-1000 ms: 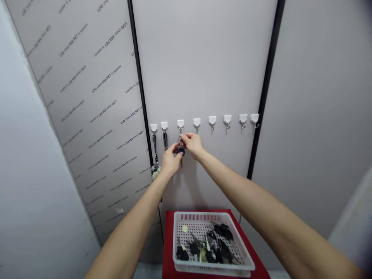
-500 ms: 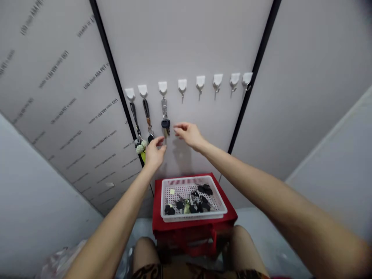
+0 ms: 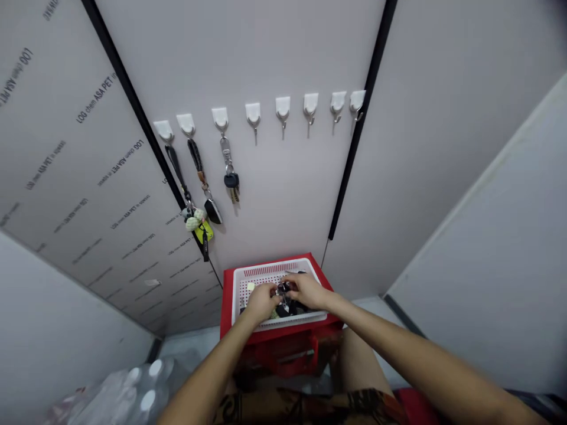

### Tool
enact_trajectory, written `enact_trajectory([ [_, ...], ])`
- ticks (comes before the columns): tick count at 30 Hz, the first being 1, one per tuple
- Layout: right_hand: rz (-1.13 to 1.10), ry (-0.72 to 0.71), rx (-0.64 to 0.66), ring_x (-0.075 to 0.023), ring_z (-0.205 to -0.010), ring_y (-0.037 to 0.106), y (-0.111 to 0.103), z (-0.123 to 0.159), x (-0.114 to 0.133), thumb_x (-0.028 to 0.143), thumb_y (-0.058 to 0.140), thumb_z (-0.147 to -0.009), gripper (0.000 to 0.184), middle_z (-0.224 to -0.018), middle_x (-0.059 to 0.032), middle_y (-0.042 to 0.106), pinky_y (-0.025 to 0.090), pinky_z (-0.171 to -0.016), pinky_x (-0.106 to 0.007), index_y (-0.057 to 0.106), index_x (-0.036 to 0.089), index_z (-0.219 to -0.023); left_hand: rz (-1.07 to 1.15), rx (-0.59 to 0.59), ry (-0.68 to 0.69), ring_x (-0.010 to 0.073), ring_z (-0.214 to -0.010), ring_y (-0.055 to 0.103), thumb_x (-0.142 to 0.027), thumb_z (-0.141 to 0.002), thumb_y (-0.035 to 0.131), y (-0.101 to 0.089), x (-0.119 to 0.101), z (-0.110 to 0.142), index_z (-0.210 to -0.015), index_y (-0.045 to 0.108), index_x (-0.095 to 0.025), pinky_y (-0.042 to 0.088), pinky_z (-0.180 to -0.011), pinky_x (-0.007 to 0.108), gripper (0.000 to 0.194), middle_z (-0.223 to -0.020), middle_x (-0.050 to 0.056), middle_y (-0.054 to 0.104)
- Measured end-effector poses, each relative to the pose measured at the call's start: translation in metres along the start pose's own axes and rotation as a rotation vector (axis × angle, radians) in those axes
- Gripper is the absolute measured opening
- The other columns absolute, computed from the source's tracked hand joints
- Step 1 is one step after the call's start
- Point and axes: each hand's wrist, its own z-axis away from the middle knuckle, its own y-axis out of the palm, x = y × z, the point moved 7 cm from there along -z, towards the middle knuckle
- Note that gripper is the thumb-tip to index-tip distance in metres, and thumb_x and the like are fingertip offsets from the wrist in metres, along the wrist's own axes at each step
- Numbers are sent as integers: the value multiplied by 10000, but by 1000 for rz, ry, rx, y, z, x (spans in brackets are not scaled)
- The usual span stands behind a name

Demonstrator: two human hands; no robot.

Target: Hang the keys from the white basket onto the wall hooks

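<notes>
Both of my hands are down in the white plastic basket [image 3: 235,295]. My left hand [image 3: 262,302] comes in from the left, its fingers closed on a bunch of keys [image 3: 283,290]. From the other side my right hand [image 3: 309,291] pinches the same bunch with thumb and fingers. More dark-headed keys [image 3: 287,309] lie beneath and around, partly covered by my hands. On the wall above hang a small key bunch with a metal tag [image 3: 231,180], a car key on a braided strap [image 3: 213,211] and a strap with pompoms and a yellow-green case [image 3: 204,232].
White wall hooks [image 3: 282,107] run in a row; several to the right carry nothing. The basket stands on a red box [image 3: 227,295] against the wall. Bottles with white caps [image 3: 148,400] are at lower left. A yellow note [image 3: 250,286] lies in the basket.
Both hands have dropped from beside the hanging keys on the third hook into the basket and closed on keys there. The view has shifted, so the hooks appear further left and higher.
</notes>
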Motion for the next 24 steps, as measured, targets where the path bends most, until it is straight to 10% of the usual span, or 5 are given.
enact_trajectory([
  [12,-364,-23,-205,-60,-488,392,-51,-21,28,305,370,-673,197,-530,27,446,314,-481,-172,455,136,-618,733,-109,-88,43,-462,406,-269,-590,470,-67,-14,-13,-645,477,-121,331,-489,164,158,-516,-39,461],
  [24,235,-15,-177,-117,-667,471,-41,-2,26,180,430,-621,171,-725,-35,549,338,-607,-213,545,164,-746,-213,182,34,154,-737,487,-105,-501,468,-8,1,10,-875,534,-160,346,-645,231,383,-791,47,576],
])
